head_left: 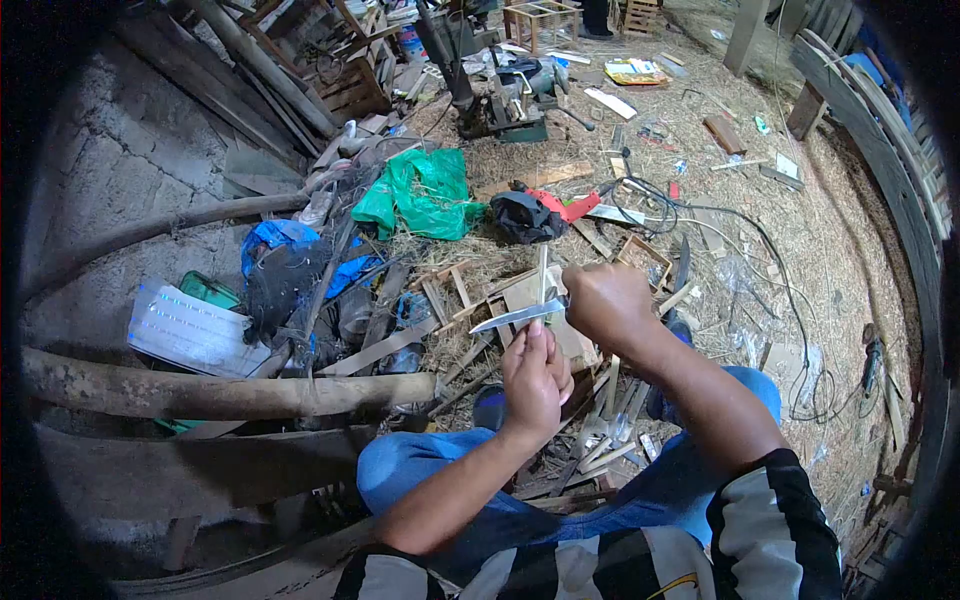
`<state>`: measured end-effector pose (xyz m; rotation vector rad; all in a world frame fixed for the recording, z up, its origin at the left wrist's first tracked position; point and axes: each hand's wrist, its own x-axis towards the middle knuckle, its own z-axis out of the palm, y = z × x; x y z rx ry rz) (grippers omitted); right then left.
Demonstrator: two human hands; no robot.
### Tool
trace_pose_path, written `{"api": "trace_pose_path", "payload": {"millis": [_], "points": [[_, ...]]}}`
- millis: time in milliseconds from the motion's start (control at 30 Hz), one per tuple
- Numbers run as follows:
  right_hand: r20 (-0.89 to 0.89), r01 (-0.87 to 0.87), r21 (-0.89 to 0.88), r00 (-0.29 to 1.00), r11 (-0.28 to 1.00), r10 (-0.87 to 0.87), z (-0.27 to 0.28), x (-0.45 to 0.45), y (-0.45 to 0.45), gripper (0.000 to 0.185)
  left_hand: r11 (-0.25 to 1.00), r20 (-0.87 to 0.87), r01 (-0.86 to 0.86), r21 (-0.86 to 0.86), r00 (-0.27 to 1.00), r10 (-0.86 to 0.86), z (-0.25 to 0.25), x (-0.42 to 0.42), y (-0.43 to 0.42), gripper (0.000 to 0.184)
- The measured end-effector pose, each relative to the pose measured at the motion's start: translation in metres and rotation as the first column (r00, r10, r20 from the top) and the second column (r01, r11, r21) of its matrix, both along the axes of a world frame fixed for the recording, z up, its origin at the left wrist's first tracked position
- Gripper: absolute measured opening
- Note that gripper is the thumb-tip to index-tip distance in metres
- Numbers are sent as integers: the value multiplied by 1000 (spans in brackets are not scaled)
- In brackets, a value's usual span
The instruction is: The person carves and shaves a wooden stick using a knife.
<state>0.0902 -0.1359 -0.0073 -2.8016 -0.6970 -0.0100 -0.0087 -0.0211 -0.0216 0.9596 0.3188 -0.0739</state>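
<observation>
My right hand (610, 302) is closed in a fist around the handle of a knife, and the handle is mostly hidden. The knife's blade (512, 317) points left and lies across a thin wooden stick (543, 268). Below the blade, my left hand (535, 385) grips the lower part of the stick, which stands nearly upright. The left thumb is close under the blade. Both hands are over my lap, between my knees in blue jeans (420, 465).
Wood scraps (605, 455) litter the floor below my hands. A green plastic bag (425, 195), a red power tool (570, 205) and a black cable (730, 225) lie ahead. A wooden pole (230, 385) extends at left, and a machine (510, 105) stands farther back.
</observation>
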Motion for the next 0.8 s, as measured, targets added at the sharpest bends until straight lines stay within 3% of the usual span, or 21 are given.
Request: {"api": "trace_pose_path", "payload": {"millis": [133, 367, 433, 500, 567, 633, 667, 700, 800], "points": [[4, 17, -14, 1000, 1000, -17, -15, 10, 3, 14, 992, -66, -18, -122, 998, 10, -3, 1, 5, 34], [-18, 53, -35, 998, 998, -54, -30, 22, 6, 15, 984, -143, -50, -172, 989, 25, -5, 2, 11, 33], [40, 145, -7, 989, 989, -144, -45, 41, -9, 17, 974, -154, -86, -209, 987, 54, -10, -4, 11, 32], [7, 415, -9, 910, 910, -415, -39, 79, -55, 17, 977, -159, -7, -214, 987, -28, 6, -33, 0, 33], [10, 487, -47, 873, 872, -487, -19, 91, -72, 17, 970, -119, 57, -235, 989, -87, -6, -33, 11, 35], [28, 392, 78, 918, 917, -395, -6, 71, -58, 16, 963, -112, -9, -270, 993, -22, -10, -23, 15, 36], [-2, 367, -36, 930, 930, -367, 3, 55, -40, 16, 960, -177, -67, -270, 984, 19, -7, -18, 14, 36], [12, 225, 48, 974, 973, -225, 3, 38, -29, 14, 959, -177, -69, -273, 984, 20, -9, -16, 17, 36], [-93, 73, 22, 993, 997, -71, 3, 0, 6, 10, 919, -137, 4, -393, 989, -63, -12, -10, 25, 39]]}}
